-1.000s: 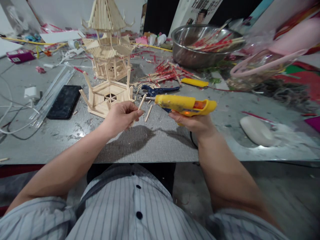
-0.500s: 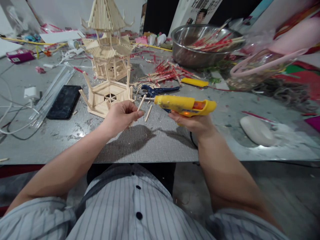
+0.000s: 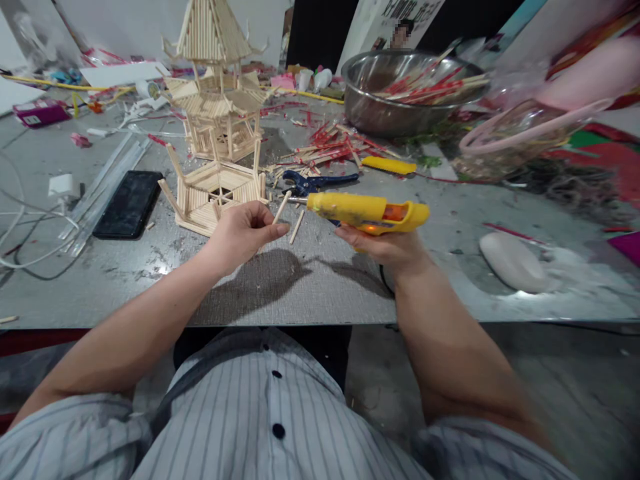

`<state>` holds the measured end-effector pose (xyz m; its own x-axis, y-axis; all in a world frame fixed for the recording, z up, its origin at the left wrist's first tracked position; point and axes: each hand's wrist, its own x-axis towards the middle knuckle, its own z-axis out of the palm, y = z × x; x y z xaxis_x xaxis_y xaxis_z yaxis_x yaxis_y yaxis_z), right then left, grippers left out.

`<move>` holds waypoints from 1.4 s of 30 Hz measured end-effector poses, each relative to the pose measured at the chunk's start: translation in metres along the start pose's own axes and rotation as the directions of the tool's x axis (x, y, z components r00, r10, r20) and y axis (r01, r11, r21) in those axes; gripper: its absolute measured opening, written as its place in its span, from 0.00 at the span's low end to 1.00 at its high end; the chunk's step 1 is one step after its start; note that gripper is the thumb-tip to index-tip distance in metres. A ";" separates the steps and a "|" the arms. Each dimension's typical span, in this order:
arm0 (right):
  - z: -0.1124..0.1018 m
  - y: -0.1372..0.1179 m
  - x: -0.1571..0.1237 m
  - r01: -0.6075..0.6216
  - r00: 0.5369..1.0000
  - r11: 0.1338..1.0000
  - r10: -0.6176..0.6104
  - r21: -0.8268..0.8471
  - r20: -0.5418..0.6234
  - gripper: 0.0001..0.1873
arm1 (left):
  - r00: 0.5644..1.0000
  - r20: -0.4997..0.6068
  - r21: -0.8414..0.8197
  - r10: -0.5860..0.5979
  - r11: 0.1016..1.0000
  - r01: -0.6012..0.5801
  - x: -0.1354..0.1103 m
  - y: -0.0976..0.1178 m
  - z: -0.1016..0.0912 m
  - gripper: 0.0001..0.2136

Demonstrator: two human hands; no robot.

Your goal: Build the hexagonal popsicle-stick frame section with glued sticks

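Gluing step, by the look of it: the left hand (image 3: pixel 245 230) is pinching a short stick (image 3: pixel 282 209) between thumb and fingers, holding it tilted above the worktop (image 3: pixel 335 293). The right hand (image 3: pixel 387 248) is gripping a yellow glue gun (image 3: pixel 367 212), fingers wrapping its handle, nozzle (image 3: pixel 299 200) pointing at the stick's upper end. Too small to tell whether they're touching or glue is coming out. A second stick (image 3: pixel 297 227) is lying just past the left thumb; a six-sided base (image 3: pixel 193 199) is standing beyond the left hand. The next move is probably calling for steady fingers, a small dab on the tip, and keeping clear of a likely hot nozzle.
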<state>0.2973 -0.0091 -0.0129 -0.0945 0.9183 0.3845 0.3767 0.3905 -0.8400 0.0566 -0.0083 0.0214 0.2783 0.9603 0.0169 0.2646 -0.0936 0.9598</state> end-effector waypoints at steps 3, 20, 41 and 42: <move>0.000 0.002 0.000 0.031 0.999 1.000 -0.031 0.006 0.033 0.16 | 1.000 -0.001 0.003 -0.004 1.000 0.004 0.000 0.000 0.001 0.13; -0.001 0.000 0.000 0.029 0.999 0.998 -0.026 -0.051 0.047 0.18 | 0.998 -0.030 0.063 0.063 0.996 -0.061 0.000 0.001 0.002 0.13; 0.004 0.002 0.002 -0.069 0.995 0.994 0.075 0.090 -0.062 0.17 | 0.994 0.104 -0.180 -0.011 0.983 0.030 -0.004 0.005 0.000 0.10; 0.003 0.001 0.002 -0.073 0.992 0.992 0.082 0.107 -0.091 0.17 | 0.994 0.110 -0.191 -0.012 0.981 0.033 -0.004 0.006 0.000 0.09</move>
<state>0.2951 -0.0062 -0.0142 0.0211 0.9375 0.3472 0.2817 0.3276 -0.9018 0.0573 -0.0128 0.0268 0.3750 0.9267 -0.0253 0.0927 -0.0103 0.9956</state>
